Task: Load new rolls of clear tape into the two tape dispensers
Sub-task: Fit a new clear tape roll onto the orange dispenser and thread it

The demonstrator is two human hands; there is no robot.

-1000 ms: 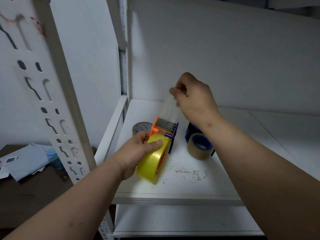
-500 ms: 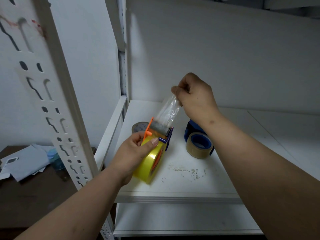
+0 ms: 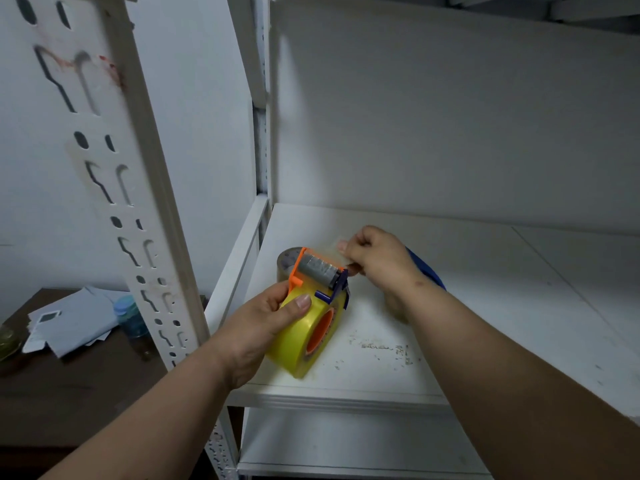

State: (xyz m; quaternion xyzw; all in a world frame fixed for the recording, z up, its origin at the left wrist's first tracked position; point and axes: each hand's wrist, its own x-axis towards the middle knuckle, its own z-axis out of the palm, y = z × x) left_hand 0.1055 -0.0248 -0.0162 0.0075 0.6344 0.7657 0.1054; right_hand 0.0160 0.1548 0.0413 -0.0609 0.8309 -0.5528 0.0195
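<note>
We are holding the orange tape dispenser [image 3: 313,271] with its yellowish roll of clear tape [image 3: 304,336] in our left hand [image 3: 258,327], fingers wrapping around the roll and the thumb lying across its top, just above the front left corner of the white shelf [image 3: 467,306]. Our right hand [image 3: 377,259] is closing in a loose fist just beyond the dispenser's grey roller [image 3: 317,268], pinching the free end of the tape [image 3: 341,249] between thumb and fingers; the strip is blurring and hard to trace. Behind the dispenser, near the shelf's left edge, another tape roll [image 3: 285,263] is standing on the shelf, mostly hidden. A blue dispenser [image 3: 427,271] is peeking out behind our right wrist. To the left of the shelf post [image 3: 114,188], a dark tabletop [image 3: 69,382] is carrying papers [image 3: 72,322] and a small blue-capped bottle [image 3: 130,315].
</note>
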